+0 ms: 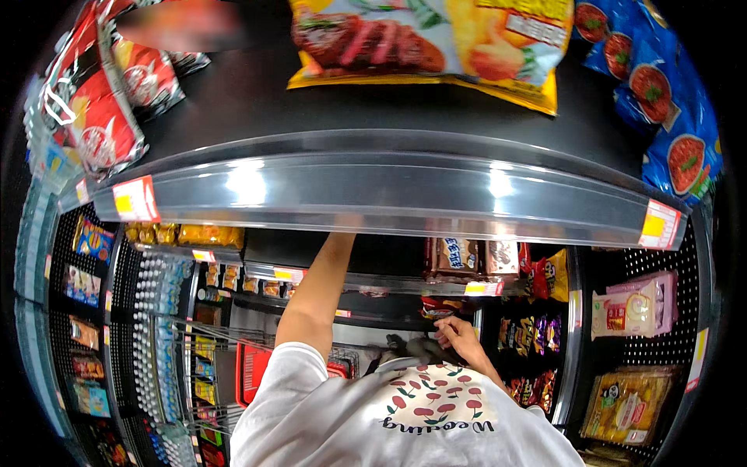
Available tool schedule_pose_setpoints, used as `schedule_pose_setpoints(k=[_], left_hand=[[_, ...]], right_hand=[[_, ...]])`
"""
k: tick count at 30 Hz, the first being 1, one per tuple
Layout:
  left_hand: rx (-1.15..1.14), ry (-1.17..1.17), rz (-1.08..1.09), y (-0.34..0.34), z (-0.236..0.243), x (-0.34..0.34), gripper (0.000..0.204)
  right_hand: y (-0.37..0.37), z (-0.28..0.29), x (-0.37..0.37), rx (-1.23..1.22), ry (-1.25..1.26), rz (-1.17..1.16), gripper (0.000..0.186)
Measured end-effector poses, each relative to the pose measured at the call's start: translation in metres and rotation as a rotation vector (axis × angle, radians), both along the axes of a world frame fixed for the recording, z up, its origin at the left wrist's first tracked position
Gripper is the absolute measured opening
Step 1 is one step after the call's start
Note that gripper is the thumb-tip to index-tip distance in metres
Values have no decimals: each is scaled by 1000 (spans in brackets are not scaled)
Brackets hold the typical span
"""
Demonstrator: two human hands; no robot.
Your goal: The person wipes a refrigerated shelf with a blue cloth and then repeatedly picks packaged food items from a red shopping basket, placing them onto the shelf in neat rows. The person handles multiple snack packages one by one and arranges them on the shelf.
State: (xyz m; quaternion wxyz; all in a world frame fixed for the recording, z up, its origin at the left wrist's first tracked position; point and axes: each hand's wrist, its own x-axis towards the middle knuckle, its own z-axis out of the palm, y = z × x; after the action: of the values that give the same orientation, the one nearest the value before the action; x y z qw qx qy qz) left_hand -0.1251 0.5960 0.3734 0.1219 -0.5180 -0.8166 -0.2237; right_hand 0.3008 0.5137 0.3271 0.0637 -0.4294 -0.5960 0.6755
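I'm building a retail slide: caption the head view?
Left forearm reaching under a shelf edge, right hand near the white shirt, yellow-edged packet on top.

There are one yellow bag (436,48), one visible hand (461,338) and perhaps two or three blue bags (652,95).

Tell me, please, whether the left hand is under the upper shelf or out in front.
Under it: the left forearm passes beneath the shelf's front edge, which hides the hand, so its grip cannot be told.

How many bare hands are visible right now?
1: the right hand, near the white T-shirt. The left hand is hidden behind the shelf's front strip.
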Motion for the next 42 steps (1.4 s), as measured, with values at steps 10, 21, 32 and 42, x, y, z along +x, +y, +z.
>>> schedule_pose_setpoints(k=[10,21,32,42], left_hand=[[-10,-10,375,-73,-28,-135,25],[8,-37,446,-77,-25,-140,25],[-56,-35,85,27,-3,-7,25],[-73,-41,-14,45,-14,13,24]], right_hand=[[-4,-6,-9,3,-78,98,30],[-4,-19,-9,21,-94,114,29],[-4,-13,-18,16,-98,150,28],[-6,-14,-12,81,-100,168,34]])
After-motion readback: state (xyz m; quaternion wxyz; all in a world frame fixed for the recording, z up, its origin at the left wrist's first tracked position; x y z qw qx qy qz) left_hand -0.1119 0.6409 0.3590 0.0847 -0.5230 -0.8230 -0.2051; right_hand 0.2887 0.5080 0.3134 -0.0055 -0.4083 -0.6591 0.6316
